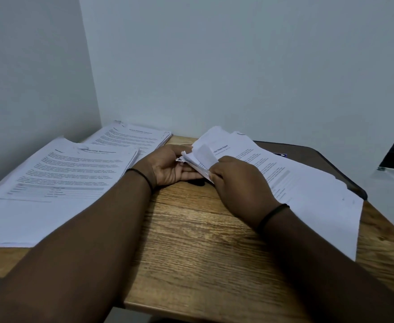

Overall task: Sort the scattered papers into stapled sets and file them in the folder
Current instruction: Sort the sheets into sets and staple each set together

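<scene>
The wooden table (191,241) carries a near-left paper stack (51,183), cut off at the frame edge, and a right-hand paper set (307,187) hiding most of a dark folder (326,159). The right hand (240,185) pinches its curled corner; the left hand (168,169) lies palm-up, fingers relaxed beneath it, fingertips hidden.

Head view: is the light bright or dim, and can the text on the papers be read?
Head view: dim, bluish, even light; a soft shadow lies under the hands. On the left stack and the right stack only the headings are partly legible; body text is blurred. Wide-angle lens bends the table edges.
</scene>
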